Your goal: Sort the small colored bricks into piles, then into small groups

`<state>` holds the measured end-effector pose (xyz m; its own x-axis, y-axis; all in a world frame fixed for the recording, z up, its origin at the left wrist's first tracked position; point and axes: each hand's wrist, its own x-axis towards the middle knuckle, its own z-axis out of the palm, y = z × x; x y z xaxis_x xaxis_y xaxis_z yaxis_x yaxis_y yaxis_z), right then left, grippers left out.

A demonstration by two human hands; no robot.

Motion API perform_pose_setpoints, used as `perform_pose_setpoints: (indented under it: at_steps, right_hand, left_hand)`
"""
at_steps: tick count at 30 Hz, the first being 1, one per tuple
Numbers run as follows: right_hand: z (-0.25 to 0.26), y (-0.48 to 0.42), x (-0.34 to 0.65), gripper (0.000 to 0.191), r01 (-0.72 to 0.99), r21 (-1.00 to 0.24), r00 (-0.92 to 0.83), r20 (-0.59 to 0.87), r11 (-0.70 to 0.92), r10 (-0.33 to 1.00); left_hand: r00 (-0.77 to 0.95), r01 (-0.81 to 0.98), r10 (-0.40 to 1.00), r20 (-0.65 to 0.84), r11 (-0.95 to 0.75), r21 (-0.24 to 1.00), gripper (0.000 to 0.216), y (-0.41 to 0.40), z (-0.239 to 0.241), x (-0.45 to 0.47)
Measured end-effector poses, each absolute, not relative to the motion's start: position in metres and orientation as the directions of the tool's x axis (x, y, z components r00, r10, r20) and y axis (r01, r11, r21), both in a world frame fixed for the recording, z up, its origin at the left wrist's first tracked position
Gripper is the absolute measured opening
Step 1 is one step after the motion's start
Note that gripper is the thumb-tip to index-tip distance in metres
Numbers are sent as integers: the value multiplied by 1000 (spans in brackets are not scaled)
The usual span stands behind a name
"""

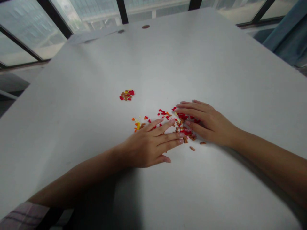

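Note:
Many tiny red, brown, orange and yellow bricks point(184, 129) lie scattered on the white table point(168, 64), between and under my hands. My left hand point(151, 143) lies flat with its fingers stretched out, the fingertips touching the scattered bricks. My right hand point(206, 123) rests opposite, fingers extended over the red pieces and touching them. Neither hand holds anything that I can see. A small separate heap of red and brown bricks point(127, 95) sits farther away to the left.
Two small round dark marks point(145, 26) show near the table's far edge. Large windows with dark frames point(55, 16) run behind the table. A blue-grey curtain point(287, 32) hangs at the far right.

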<state>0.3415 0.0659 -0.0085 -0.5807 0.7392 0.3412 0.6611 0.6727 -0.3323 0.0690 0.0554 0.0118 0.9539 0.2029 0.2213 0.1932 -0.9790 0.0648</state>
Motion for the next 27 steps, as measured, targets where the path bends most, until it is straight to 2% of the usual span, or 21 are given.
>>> perform_pose_setpoints:
  at_steps: [7, 12, 16, 20, 27]
  right_hand:
    - [-7, 65, 339, 43, 670, -356, -564, 326, 651, 759]
    - [-5, 65, 336, 42, 686, -375, -537, 316, 623, 782]
    - [-4, 66, 336, 43, 682, -419, -518, 300, 599, 801]
    - [-1, 68, 338, 43, 673, -454, -525, 264, 584, 810]
    - [-1, 68, 338, 42, 674, -474, -506, 263, 567, 821]
  left_hand:
    - [932, 265, 266, 247, -964, 39, 48, 55, 14, 67]
    - [947, 221, 210, 242, -975, -19, 51, 51, 18, 72]
    - [958, 168, 165, 235, -986, 7, 52, 48, 13, 76]
    - [944, 210, 209, 254, -977, 25, 54, 49, 12, 76]
    - [859, 320, 266, 438, -946, -52, 18, 52, 14, 72]
